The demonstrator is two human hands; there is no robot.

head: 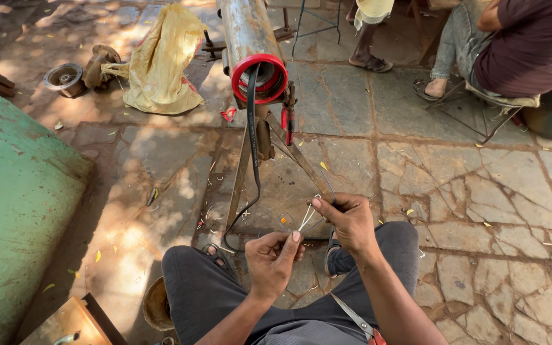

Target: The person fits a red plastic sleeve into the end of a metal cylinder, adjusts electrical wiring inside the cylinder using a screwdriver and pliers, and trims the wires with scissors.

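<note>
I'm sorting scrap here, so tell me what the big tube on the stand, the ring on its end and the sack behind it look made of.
The tube looks like bare steel: dull grey, rust-streaked. The ring on its end seems plastic or rubber: smooth, glossy red. The sack appears to be woven plastic, yellow and crumpled. The stand looks like rusty angle iron.

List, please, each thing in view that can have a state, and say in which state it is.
left hand: closed, pinching thin wires
right hand: closed on the same wires, higher up
thin wires: held between both hands, splayed apart
metal cylinder: lying on a stand, red-ringed end open, facing the person
black cable: hanging from the cylinder's open end to the ground
scissors: lying on the person's lap, blades closed
yellow sack: crumpled on the stone floor
</note>
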